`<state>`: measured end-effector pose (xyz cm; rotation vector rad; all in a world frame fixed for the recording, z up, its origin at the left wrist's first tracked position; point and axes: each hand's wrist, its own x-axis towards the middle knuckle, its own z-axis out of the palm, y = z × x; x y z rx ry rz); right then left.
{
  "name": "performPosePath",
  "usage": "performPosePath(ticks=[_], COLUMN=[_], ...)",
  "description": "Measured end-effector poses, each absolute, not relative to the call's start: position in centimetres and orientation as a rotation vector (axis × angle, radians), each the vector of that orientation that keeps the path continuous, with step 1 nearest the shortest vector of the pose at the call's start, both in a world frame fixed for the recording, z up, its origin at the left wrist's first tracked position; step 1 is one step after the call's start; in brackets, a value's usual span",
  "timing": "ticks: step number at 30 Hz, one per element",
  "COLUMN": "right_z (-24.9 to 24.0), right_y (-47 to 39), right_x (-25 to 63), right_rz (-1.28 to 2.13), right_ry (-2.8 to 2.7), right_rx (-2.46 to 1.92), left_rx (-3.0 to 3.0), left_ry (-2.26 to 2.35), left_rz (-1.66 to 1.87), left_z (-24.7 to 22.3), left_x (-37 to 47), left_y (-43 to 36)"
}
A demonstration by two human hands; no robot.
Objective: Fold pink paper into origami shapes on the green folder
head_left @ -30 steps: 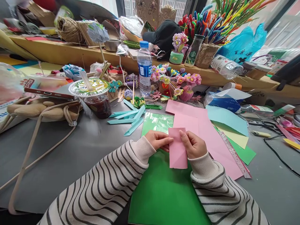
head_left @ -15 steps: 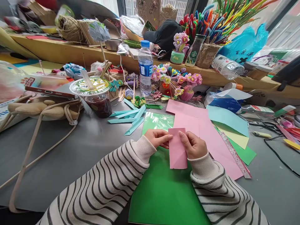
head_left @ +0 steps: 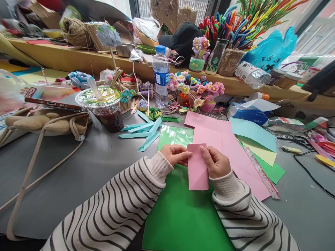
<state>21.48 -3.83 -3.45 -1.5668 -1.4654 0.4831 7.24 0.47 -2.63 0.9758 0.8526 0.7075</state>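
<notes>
Pink paper (head_left: pixel 198 172) is held between left hand (head_left: pixel 175 154) and right hand (head_left: pixel 217 162).

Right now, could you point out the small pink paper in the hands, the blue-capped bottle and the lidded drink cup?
Small pink paper (head_left: pixel 198 168), head view: middle of its visible face.
Blue-capped bottle (head_left: pixel 161 78), head view: its label.
Lidded drink cup (head_left: pixel 108 115), head view: its side, below the lid.
</notes>
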Motion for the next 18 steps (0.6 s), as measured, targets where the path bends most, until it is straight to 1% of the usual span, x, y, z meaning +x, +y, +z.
performPosePath(ticks=[6, 13, 15, 18], right_z=[-3.39, -3.38, -3.20, -2.82], right_y=[-3.87, -3.61, -3.61, -3.64], right_x=[21.52, 21.56, 21.50, 21.37], right_rz=[0.470, 0.543, 0.597, 0.794], right_ry=[-1.429, -1.325, -1.278, -1.148], right_rx=[-1.604, -1.605, -1.584, -1.523], left_rx=[1.017, 1.073, 1.070, 1.019], left_ry=[0.874, 0.927, 0.930, 0.936], left_rz=[0.714, 0.757, 0.782, 0.873], left_z=[-2.59, -2.65, -2.56, -2.35], left_x=[7.27, 7.36, 7.35, 7.25], left_y=[0.45, 0.18, 0.10, 0.08])
